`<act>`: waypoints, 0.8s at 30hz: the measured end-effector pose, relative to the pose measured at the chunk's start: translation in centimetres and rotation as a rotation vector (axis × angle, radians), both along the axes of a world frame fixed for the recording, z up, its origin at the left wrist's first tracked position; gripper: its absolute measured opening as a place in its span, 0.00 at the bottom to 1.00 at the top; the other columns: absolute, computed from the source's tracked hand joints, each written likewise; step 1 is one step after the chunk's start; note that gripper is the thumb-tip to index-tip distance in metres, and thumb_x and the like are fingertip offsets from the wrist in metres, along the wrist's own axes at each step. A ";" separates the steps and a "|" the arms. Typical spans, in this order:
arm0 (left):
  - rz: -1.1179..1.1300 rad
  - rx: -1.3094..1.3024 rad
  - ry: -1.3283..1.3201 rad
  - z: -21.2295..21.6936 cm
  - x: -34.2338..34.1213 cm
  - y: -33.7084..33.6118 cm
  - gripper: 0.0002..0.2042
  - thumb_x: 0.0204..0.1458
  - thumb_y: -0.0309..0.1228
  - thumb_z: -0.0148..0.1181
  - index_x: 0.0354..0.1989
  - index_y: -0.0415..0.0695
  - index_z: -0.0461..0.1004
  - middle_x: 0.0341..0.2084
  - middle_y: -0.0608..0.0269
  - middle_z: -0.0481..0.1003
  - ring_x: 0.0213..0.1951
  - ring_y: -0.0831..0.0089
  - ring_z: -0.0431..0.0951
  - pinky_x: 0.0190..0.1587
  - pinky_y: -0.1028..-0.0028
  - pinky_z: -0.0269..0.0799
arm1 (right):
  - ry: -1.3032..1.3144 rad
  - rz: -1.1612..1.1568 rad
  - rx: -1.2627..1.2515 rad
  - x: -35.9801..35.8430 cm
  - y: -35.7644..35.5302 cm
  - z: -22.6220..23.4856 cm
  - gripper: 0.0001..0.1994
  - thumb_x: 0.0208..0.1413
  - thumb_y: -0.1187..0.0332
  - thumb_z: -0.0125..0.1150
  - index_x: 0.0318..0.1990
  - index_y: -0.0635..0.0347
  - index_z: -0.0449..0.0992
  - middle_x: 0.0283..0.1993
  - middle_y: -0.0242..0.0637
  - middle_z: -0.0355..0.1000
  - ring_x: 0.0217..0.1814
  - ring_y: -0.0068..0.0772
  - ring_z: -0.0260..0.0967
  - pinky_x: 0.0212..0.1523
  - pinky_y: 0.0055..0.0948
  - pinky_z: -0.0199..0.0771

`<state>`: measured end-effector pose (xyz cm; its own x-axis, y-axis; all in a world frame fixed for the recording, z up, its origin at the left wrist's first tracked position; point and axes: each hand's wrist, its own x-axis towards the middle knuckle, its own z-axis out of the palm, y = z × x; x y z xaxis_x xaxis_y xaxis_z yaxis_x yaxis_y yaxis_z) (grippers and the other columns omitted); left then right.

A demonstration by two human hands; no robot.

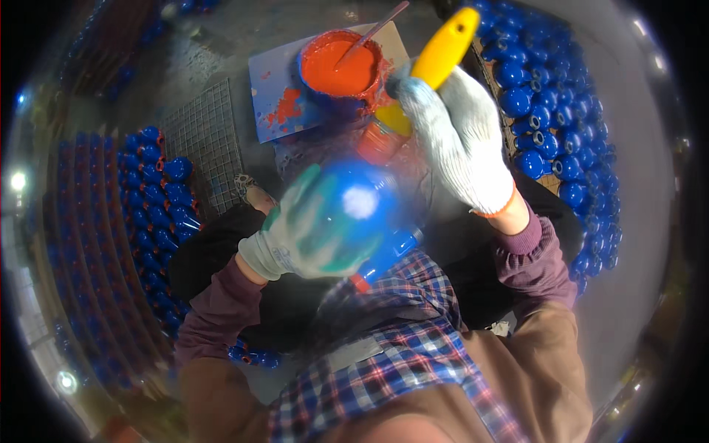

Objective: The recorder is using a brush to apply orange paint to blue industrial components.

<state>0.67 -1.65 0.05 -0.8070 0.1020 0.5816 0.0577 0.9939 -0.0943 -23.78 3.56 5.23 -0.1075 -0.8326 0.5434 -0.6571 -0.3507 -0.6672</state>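
Observation:
My left hand (306, 225), in a white glove stained green, is closed around a glossy blue rounded casting (377, 199) above my lap. A short blue neck with a red end (360, 283) points down toward my apron. In my right hand (467, 140), also gloved, is a paintbrush with a yellow handle (447, 48). Its red-coated bristles (378, 142) hang just above the casting's upper edge; motion blur hides whether they touch. Beyond the brush stands a bucket (341, 105) of orange-red paint (325, 65), with a thin stick (377, 28) leaning in it.
Beneath the bucket lies a paint-spotted board (267, 88). A wire mesh panel (203, 129) is on the floor to its left. Many blue castings sit in rows at the right (543, 111) and left (151, 196). My plaid apron (399, 354) covers my lap.

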 end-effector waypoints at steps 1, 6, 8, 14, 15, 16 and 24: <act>0.029 0.031 0.006 -0.3 0.2 0.0 0.20 0.45 0.44 0.66 0.50 0.66 0.76 0.51 0.54 0.63 0.54 0.42 0.69 0.51 0.42 0.72 | 0.044 -0.016 -0.042 0.0 0.7 -0.1 0.10 0.59 0.72 0.60 0.46 0.67 0.75 0.36 0.45 0.74 0.36 0.43 0.74 0.36 0.33 0.75; 0.129 0.272 0.045 -1.1 1.3 -0.6 0.26 0.39 0.43 0.72 0.50 0.53 0.78 0.55 0.50 0.63 0.58 0.45 0.67 0.58 0.53 0.66 | -0.289 -0.006 -0.131 0.8 3.4 -2.0 0.09 0.60 0.74 0.57 0.45 0.66 0.74 0.43 0.44 0.75 0.42 0.40 0.76 0.44 0.31 0.75; 0.194 0.392 0.091 -1.4 1.3 -0.2 0.27 0.37 0.43 0.74 0.50 0.52 0.76 0.54 0.49 0.65 0.58 0.46 0.66 0.58 0.53 0.66 | -0.414 -0.010 -0.140 1.3 4.0 -2.5 0.09 0.60 0.74 0.57 0.46 0.66 0.74 0.43 0.44 0.75 0.43 0.40 0.76 0.45 0.31 0.75; 0.335 0.695 0.246 -1.0 0.1 0.7 0.32 0.36 0.39 0.76 0.51 0.40 0.71 0.50 0.54 0.69 0.52 0.59 0.69 0.55 0.62 0.65 | -0.457 -0.058 -0.188 1.8 4.3 -3.8 0.09 0.60 0.76 0.55 0.47 0.66 0.73 0.44 0.42 0.74 0.45 0.36 0.75 0.46 0.29 0.75; 0.326 0.694 0.238 -1.2 0.2 0.6 0.32 0.36 0.39 0.76 0.51 0.40 0.71 0.50 0.54 0.69 0.52 0.59 0.69 0.55 0.62 0.65 | -0.523 -0.032 -0.177 1.9 4.3 -3.7 0.09 0.60 0.76 0.55 0.47 0.66 0.73 0.44 0.42 0.75 0.45 0.35 0.75 0.46 0.29 0.75; 0.333 0.807 0.256 -1.7 0.5 0.5 0.33 0.35 0.37 0.76 0.51 0.40 0.71 0.49 0.55 0.70 0.52 0.59 0.69 0.55 0.62 0.65 | -0.588 -0.005 -0.167 2.1 4.3 -3.7 0.09 0.60 0.76 0.55 0.47 0.66 0.73 0.44 0.42 0.75 0.45 0.34 0.75 0.46 0.29 0.75; 0.518 1.651 0.092 -3.2 2.8 2.0 0.23 0.44 0.20 0.68 0.51 0.37 0.71 0.45 0.60 0.74 0.43 0.70 0.76 0.43 0.73 0.76 | -0.162 -0.135 -0.221 2.1 4.6 -3.7 0.09 0.58 0.77 0.55 0.45 0.65 0.75 0.43 0.42 0.74 0.44 0.35 0.76 0.44 0.28 0.75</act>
